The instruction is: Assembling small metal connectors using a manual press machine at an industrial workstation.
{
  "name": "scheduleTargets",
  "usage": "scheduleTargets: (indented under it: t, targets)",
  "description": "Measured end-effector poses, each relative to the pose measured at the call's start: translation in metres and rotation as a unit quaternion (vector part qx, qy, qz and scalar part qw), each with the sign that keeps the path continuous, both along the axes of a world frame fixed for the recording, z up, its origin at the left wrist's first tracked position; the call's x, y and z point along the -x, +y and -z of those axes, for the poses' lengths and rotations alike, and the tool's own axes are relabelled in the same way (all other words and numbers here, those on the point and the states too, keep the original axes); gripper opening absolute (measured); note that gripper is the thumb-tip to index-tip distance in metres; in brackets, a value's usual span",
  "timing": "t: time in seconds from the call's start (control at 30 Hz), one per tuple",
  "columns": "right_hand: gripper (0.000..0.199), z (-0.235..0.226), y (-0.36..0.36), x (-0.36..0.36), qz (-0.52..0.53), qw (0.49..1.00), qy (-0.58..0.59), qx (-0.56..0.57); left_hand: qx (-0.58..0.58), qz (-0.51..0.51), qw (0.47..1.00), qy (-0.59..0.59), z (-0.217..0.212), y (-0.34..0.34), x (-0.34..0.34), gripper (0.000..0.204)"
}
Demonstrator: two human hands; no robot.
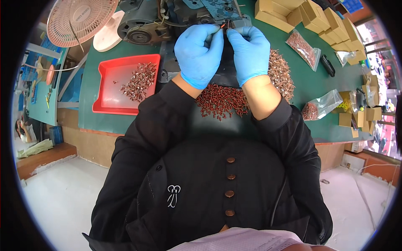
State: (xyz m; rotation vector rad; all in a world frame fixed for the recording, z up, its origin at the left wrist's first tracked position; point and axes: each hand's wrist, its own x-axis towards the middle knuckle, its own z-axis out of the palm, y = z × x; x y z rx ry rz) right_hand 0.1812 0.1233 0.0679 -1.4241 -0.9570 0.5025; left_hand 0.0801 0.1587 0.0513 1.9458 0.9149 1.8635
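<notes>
Both hands wear blue gloves and meet at the front of a dark machine [192, 6] at the top of the view. My left hand [199, 54] pinches a small red cylindrical part [222, 26] between thumb and forefinger. Close beside it, my right hand [251, 52] has its thumb and fingers pressed together at the machine's working point; what they hold is too small to tell. Below my hands lies a heap of dark red cylindrical parts [222, 102]. A heap of coppery and silvery parts [280, 75] lies right of my right wrist.
On the left of the green table [299, 77] sits a red tray [106, 104] with loose metal parts [140, 81]. A pink fan [81, 19] stands behind it. Bagged parts [302, 48], another bag [320, 105], a black object [328, 65] and cardboard boxes [278, 12] are on the right.
</notes>
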Motion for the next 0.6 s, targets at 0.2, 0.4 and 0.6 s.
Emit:
scheduleTargets:
  t: [0.2, 0.4, 0.6]
  targets:
    - [0.020, -0.002, 0.001, -0.001, -0.014, 1.000, 0.007, 0.002, -0.001, 0.006, 1.000, -0.022, 0.005, 0.004, -0.006, 0.010]
    - [0.019, 0.000, 0.004, -0.007, -0.006, 1.000, 0.001, 0.013, -0.008, 0.005, 1.000, -0.004, 0.010, 0.009, -0.012, 0.010]
    - [0.016, -0.006, 0.004, -0.005, -0.022, 0.999, 0.026, 0.028, -0.025, -0.013, 0.999, 0.029, 0.010, 0.012, -0.011, 0.010]
